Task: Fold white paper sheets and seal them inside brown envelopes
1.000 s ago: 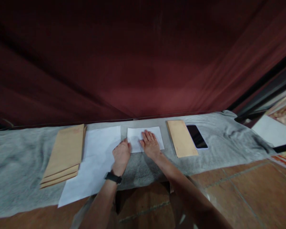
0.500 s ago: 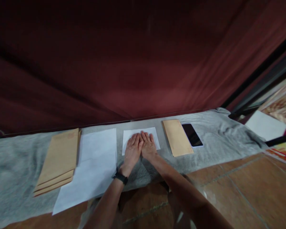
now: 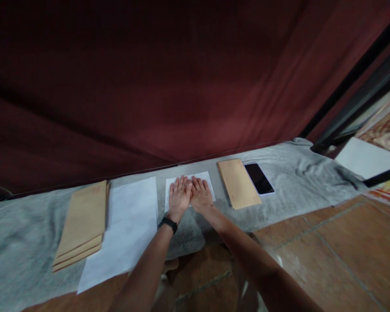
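My left hand (image 3: 179, 195) and my right hand (image 3: 199, 194) lie flat side by side, fingers stretched out, on a small folded white sheet (image 3: 209, 186) in the middle of the grey cloth (image 3: 295, 175). A black band circles my left wrist. Both hands press on the sheet and hold nothing. A stack of larger white paper (image 3: 130, 225) lies just left of my left hand. A single brown envelope (image 3: 238, 183) lies to the right of my right hand.
A pile of brown envelopes (image 3: 82, 223) sits at the left of the cloth. A dark phone (image 3: 259, 178) lies beside the single envelope. A dark red curtain (image 3: 182, 86) hangs behind. Tiled floor (image 3: 328, 255) is at the front right, white paper (image 3: 364, 158) at the far right.
My left hand slid from the sheet's left edge onto the sheet, ending flat beside my right hand. The view shifted slightly.
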Available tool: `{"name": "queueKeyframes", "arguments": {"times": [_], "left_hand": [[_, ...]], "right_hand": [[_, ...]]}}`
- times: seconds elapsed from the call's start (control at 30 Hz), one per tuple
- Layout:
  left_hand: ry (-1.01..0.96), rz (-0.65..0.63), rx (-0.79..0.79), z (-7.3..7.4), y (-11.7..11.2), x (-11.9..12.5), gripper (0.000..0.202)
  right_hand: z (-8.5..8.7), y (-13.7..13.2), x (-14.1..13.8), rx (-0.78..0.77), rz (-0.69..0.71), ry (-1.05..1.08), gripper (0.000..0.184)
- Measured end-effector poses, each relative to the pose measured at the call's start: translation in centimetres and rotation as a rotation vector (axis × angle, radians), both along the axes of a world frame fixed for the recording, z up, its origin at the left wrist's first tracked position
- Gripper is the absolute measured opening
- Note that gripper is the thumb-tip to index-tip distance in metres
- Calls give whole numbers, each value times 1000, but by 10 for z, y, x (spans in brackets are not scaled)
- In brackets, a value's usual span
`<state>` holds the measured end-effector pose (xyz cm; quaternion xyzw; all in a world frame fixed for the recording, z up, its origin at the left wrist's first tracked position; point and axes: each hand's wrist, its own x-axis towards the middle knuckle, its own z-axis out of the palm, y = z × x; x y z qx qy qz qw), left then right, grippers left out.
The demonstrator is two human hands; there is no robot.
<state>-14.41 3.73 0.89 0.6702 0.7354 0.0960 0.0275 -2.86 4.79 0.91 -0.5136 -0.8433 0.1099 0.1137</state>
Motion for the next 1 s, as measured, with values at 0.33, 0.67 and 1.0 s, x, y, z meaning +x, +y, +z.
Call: {"name": "queueKeyframes", "arguments": {"times": [0.33, 0.67, 1.0], "left_hand": [[86, 154, 89, -10, -5, -9, 66], [50, 252, 189, -13, -21, -9, 63], [92, 252, 124, -8, -23, -5, 55]], "right_hand": [[-17, 13, 25, 149, -190, 29, 56], [-18, 10, 41, 209, -335, 67, 57], [4, 10, -7, 113, 27, 166, 53]]}}
